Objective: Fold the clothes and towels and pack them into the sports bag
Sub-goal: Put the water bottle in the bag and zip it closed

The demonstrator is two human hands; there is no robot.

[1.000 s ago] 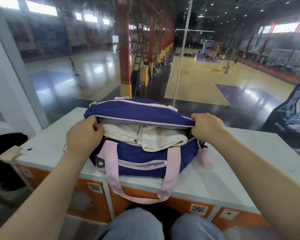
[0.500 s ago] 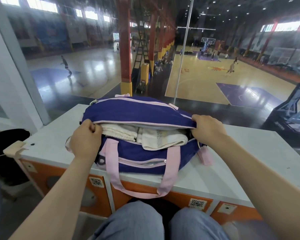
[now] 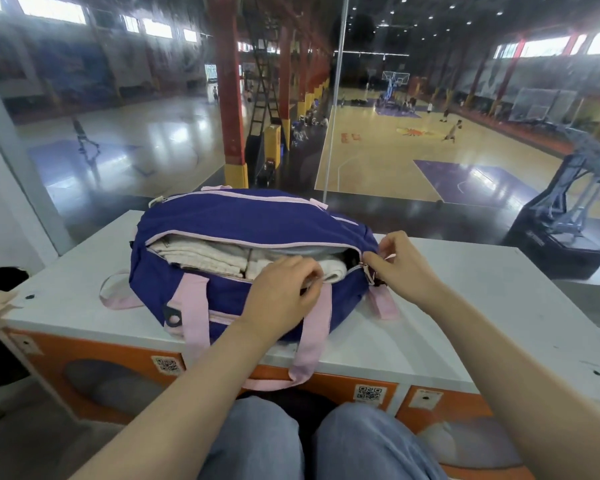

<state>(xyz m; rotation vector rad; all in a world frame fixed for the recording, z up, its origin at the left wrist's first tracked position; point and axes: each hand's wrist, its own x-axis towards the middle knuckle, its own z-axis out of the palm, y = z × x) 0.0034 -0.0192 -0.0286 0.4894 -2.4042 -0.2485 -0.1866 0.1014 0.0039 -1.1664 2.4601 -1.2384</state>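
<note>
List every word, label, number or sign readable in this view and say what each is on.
No text can be read as words or numbers.
QR-code stickers on the orange cabinet front: codes only, any print too small.
Orange markings on the court floor: too blurred to read.
Dark base of the hoop stand: faint marking, illegible.
Sports bag: no visible label or brand.

One sports bag (image 3: 243, 223) on the counter, two folded towels (image 3: 201, 254) showing inside. Two hands at its opening: left hand (image 3: 281, 292), right hand (image 3: 400, 265).
</note>
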